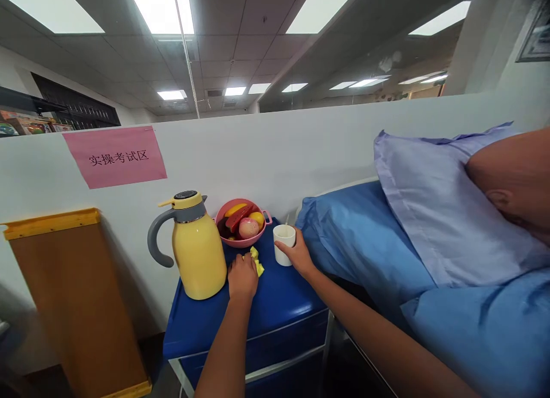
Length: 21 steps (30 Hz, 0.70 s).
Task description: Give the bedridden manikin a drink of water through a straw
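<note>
On the blue bedside cabinet (283,300), my left hand (243,276) is closed on a crumpled yellow cloth (256,261), which pokes out past the fingers near the tabletop. My right hand (298,252) grips a white cup (283,235) from its right side, the thumb across the front. The cup stands upright, with something thin sticking up inside it. Left of my left hand is a yellow thermos jug (199,255) with a grey handle. Behind the cloth sits a pink basket (241,243) of fruit.
At right is a bed with blue bedding (356,237), a lilac pillow (412,197) and a head (515,180) resting on it. A white partition (266,152) rises behind the cabinet, carrying a pink sign (116,157). A brown board (73,306) leans at left.
</note>
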### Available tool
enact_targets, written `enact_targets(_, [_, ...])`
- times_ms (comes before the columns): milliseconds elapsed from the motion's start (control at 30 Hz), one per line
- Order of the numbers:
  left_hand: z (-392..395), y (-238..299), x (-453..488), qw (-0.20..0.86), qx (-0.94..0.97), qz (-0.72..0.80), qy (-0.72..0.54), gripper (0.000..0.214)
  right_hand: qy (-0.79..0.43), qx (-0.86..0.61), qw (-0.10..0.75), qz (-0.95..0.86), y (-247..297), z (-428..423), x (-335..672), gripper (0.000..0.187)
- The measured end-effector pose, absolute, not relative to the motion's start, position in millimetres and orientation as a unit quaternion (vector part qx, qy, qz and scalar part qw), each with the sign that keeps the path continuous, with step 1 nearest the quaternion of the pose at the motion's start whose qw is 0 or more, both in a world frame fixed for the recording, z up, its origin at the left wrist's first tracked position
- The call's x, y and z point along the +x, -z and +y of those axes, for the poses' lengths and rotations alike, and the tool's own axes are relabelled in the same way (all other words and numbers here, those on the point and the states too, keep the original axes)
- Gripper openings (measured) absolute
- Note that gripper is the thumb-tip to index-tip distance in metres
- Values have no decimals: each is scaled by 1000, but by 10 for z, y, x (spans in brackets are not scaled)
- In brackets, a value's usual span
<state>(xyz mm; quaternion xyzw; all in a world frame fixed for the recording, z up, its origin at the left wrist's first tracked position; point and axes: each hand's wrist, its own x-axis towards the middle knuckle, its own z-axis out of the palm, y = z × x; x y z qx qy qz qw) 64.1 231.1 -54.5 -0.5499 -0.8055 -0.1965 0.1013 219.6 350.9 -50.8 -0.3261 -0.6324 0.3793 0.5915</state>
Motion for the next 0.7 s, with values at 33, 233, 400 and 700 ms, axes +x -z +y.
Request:
enact_targets(33, [2307, 544, 639, 99, -550, -804, 204, 41, -379, -331, 584, -637, 507, 3506, 2211, 75])
enact_targets(233, [2236, 486, 620, 63, -545, -787, 280, 52, -396, -351, 520, -671, 535, 3422, 2378, 62])
enact_targets(400, [2012, 400, 656, 42, -560, -760, 329, 56, -385, -395, 517, -655, 471, 3151, 2534, 71])
enact_targets(700, [494, 1459, 982, 70, -559, -741, 366, 54, -472, -412, 575, -525, 1574, 1194, 3318, 61])
